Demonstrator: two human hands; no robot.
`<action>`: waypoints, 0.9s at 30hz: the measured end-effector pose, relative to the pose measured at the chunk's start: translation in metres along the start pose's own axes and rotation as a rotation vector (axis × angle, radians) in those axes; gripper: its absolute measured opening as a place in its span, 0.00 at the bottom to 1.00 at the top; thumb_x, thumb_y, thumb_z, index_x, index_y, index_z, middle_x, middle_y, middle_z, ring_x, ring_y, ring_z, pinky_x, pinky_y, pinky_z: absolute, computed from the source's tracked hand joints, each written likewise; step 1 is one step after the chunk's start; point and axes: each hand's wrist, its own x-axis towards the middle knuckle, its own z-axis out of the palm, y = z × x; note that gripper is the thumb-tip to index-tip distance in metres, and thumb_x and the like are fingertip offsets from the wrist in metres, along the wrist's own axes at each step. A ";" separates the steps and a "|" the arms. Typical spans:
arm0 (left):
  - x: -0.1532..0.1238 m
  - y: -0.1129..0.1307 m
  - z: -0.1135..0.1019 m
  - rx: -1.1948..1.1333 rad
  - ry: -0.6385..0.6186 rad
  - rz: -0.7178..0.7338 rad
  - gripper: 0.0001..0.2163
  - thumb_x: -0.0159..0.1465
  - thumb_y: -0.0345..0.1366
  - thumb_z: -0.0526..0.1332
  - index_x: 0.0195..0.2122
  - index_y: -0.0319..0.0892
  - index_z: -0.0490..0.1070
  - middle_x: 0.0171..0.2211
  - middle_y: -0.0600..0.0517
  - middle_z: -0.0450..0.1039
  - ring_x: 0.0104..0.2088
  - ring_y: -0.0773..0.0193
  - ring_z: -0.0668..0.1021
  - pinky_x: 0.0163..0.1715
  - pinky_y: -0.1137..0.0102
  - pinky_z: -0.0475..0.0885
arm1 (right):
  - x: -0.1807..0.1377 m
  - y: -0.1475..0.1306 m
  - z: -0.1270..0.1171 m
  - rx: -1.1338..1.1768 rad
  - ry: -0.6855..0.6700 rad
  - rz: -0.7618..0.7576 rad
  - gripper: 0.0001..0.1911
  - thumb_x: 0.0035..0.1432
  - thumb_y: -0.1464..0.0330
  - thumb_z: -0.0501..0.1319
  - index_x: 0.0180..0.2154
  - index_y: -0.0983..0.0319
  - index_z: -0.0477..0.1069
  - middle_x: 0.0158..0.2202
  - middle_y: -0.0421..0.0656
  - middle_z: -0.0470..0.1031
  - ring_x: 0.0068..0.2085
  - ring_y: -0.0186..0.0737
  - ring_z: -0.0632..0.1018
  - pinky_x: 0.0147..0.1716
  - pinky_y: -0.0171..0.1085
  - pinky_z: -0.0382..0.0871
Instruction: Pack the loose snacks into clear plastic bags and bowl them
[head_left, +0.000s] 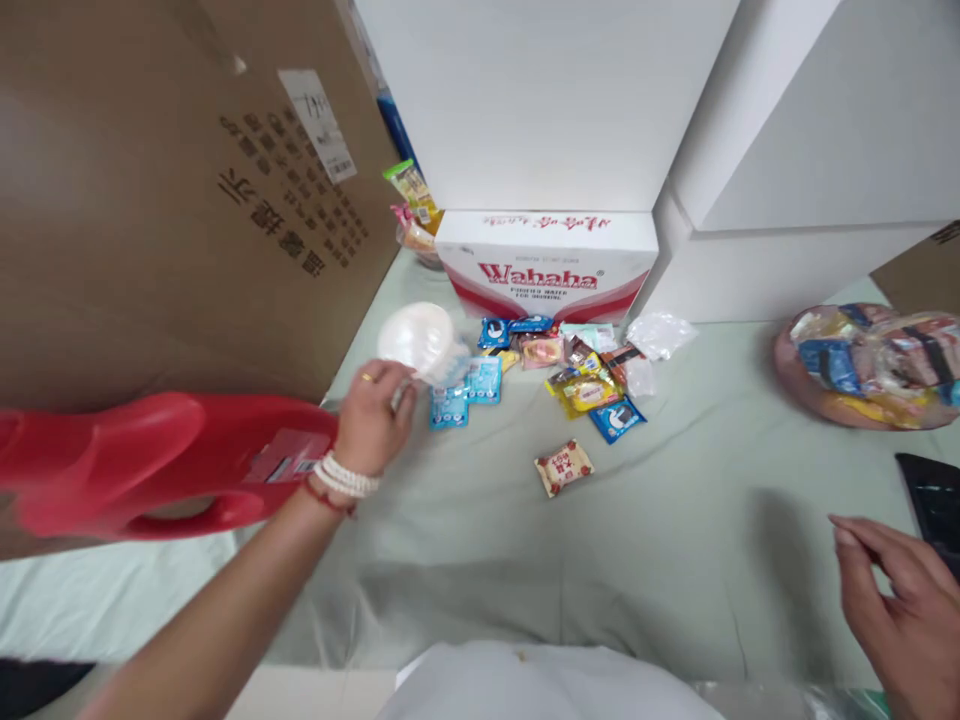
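My left hand reaches over the cloth from the left, its fingers closed at the near edge of a shiny white bowl. Clear wrap seems to hang at the bowl's right side. Partly under that side lie light-blue packets. At the lower right, my right hand hovers with thumb and index fingertip together and nothing visible between them. A cream and red snack packet lies alone near the middle. Behind it is a loose pile with a yellow packet and a dark-blue packet.
A Wahaha carton stands behind the pile, with white boxes behind it. A brown cardboard box and a red plastic container flank the left. A filled snack basket sits at right, above a black object.
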 end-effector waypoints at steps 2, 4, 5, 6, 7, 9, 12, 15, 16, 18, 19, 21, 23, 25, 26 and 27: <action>-0.054 0.037 -0.002 -0.125 -0.097 0.128 0.08 0.71 0.34 0.56 0.45 0.41 0.75 0.43 0.47 0.76 0.46 0.59 0.78 0.48 0.63 0.76 | 0.007 -0.043 0.010 0.161 -0.158 -0.188 0.24 0.62 0.54 0.59 0.58 0.22 0.68 0.47 0.53 0.80 0.51 0.60 0.81 0.43 0.61 0.75; -0.097 0.070 0.002 -0.247 -0.185 0.257 0.10 0.72 0.30 0.53 0.46 0.43 0.75 0.45 0.46 0.76 0.46 0.59 0.77 0.45 0.65 0.77 | 0.013 -0.093 0.019 0.347 -0.352 -0.468 0.32 0.64 0.60 0.61 0.65 0.26 0.60 0.53 0.49 0.79 0.55 0.61 0.79 0.48 0.62 0.77; -0.113 0.083 0.006 -0.281 -0.209 0.305 0.11 0.71 0.28 0.53 0.46 0.43 0.74 0.45 0.45 0.76 0.45 0.60 0.77 0.44 0.65 0.76 | 0.014 -0.119 0.025 0.446 -0.510 -0.626 0.36 0.65 0.65 0.59 0.68 0.29 0.57 0.57 0.47 0.77 0.57 0.58 0.78 0.52 0.62 0.77; -0.125 0.094 0.011 -0.311 -0.220 0.343 0.12 0.70 0.25 0.53 0.47 0.43 0.74 0.44 0.45 0.76 0.44 0.60 0.76 0.42 0.65 0.76 | 0.013 -0.145 0.031 0.537 -0.669 -0.783 0.37 0.65 0.69 0.59 0.70 0.34 0.56 0.59 0.46 0.75 0.60 0.55 0.77 0.55 0.59 0.77; -0.135 0.101 0.016 -0.335 -0.222 0.387 0.13 0.69 0.23 0.53 0.47 0.43 0.74 0.44 0.45 0.76 0.42 0.60 0.76 0.41 0.65 0.76 | 0.011 -0.170 0.039 0.592 -0.797 -0.921 0.35 0.66 0.72 0.57 0.69 0.39 0.60 0.60 0.45 0.75 0.61 0.52 0.77 0.56 0.55 0.77; -0.145 0.108 0.026 -0.357 -0.225 0.448 0.15 0.67 0.21 0.54 0.48 0.43 0.74 0.45 0.44 0.76 0.42 0.60 0.75 0.41 0.64 0.77 | 0.003 -0.214 0.057 0.475 -1.043 -1.101 0.29 0.65 0.78 0.55 0.63 0.51 0.69 0.59 0.48 0.76 0.58 0.48 0.78 0.55 0.47 0.77; -0.148 0.107 0.036 -0.362 -0.238 0.459 0.17 0.67 0.20 0.52 0.50 0.42 0.73 0.46 0.42 0.76 0.43 0.59 0.75 0.43 0.62 0.78 | -0.017 -0.259 0.087 0.029 -1.273 -1.115 0.18 0.63 0.76 0.58 0.55 0.67 0.74 0.54 0.57 0.77 0.51 0.51 0.81 0.48 0.46 0.78; -0.146 0.100 0.038 -0.369 -0.229 0.440 0.18 0.67 0.20 0.51 0.52 0.41 0.72 0.46 0.43 0.76 0.43 0.59 0.76 0.44 0.61 0.79 | -0.035 -0.277 0.107 -0.176 -1.276 -1.051 0.16 0.66 0.76 0.55 0.52 0.72 0.74 0.49 0.61 0.78 0.49 0.52 0.81 0.45 0.43 0.77; -0.146 0.097 0.039 -0.372 -0.218 0.437 0.18 0.67 0.20 0.51 0.52 0.41 0.72 0.45 0.43 0.77 0.43 0.59 0.77 0.44 0.62 0.79 | -0.039 -0.279 0.110 -0.201 -1.271 -1.026 0.17 0.67 0.76 0.54 0.53 0.73 0.74 0.49 0.62 0.78 0.49 0.52 0.81 0.45 0.42 0.76; -0.146 0.092 0.040 -0.377 -0.191 0.415 0.16 0.68 0.20 0.52 0.51 0.41 0.72 0.45 0.43 0.77 0.43 0.59 0.77 0.44 0.63 0.79 | -0.041 -0.279 0.113 -0.235 -1.284 -0.954 0.17 0.66 0.76 0.55 0.52 0.73 0.74 0.48 0.63 0.78 0.49 0.52 0.81 0.45 0.42 0.75; -0.147 0.089 0.041 -0.380 -0.182 0.396 0.16 0.68 0.21 0.52 0.52 0.41 0.72 0.46 0.43 0.77 0.44 0.59 0.78 0.44 0.64 0.79 | -0.039 -0.277 0.111 -0.229 -1.299 -0.924 0.16 0.66 0.76 0.56 0.51 0.73 0.75 0.48 0.63 0.78 0.47 0.53 0.82 0.45 0.43 0.75; -0.150 0.085 0.044 -0.385 -0.167 0.355 0.16 0.69 0.22 0.52 0.53 0.42 0.71 0.48 0.43 0.77 0.47 0.59 0.79 0.48 0.63 0.79 | -0.034 -0.269 0.102 -0.180 -1.335 -0.899 0.15 0.65 0.75 0.58 0.50 0.69 0.76 0.49 0.59 0.78 0.44 0.51 0.82 0.45 0.44 0.75; -0.153 0.082 0.047 -0.391 -0.161 0.319 0.17 0.68 0.22 0.53 0.55 0.42 0.69 0.49 0.42 0.77 0.50 0.58 0.79 0.50 0.63 0.78 | -0.027 -0.254 0.086 0.000 -1.355 -0.905 0.15 0.64 0.74 0.60 0.51 0.64 0.76 0.50 0.54 0.76 0.44 0.47 0.80 0.45 0.42 0.75; -0.154 0.079 0.049 -0.399 -0.153 0.296 0.19 0.68 0.23 0.54 0.58 0.41 0.65 0.50 0.42 0.76 0.51 0.57 0.79 0.50 0.62 0.78 | -0.019 -0.235 0.065 0.322 -1.300 -0.860 0.17 0.64 0.72 0.60 0.53 0.59 0.75 0.51 0.50 0.74 0.46 0.44 0.79 0.46 0.41 0.75; -0.153 0.078 0.049 -0.404 -0.151 0.293 0.19 0.67 0.24 0.54 0.59 0.41 0.63 0.50 0.41 0.76 0.51 0.57 0.80 0.50 0.63 0.79 | -0.014 -0.224 0.055 0.491 -1.221 -0.793 0.17 0.64 0.70 0.60 0.54 0.57 0.75 0.51 0.49 0.74 0.48 0.44 0.78 0.48 0.42 0.75; -0.152 0.077 0.049 -0.412 -0.152 0.297 0.20 0.68 0.24 0.54 0.60 0.41 0.62 0.49 0.42 0.76 0.50 0.57 0.80 0.48 0.63 0.79 | -0.008 -0.212 0.047 0.634 -1.097 -0.704 0.17 0.63 0.69 0.61 0.54 0.55 0.75 0.51 0.48 0.74 0.50 0.45 0.78 0.49 0.44 0.75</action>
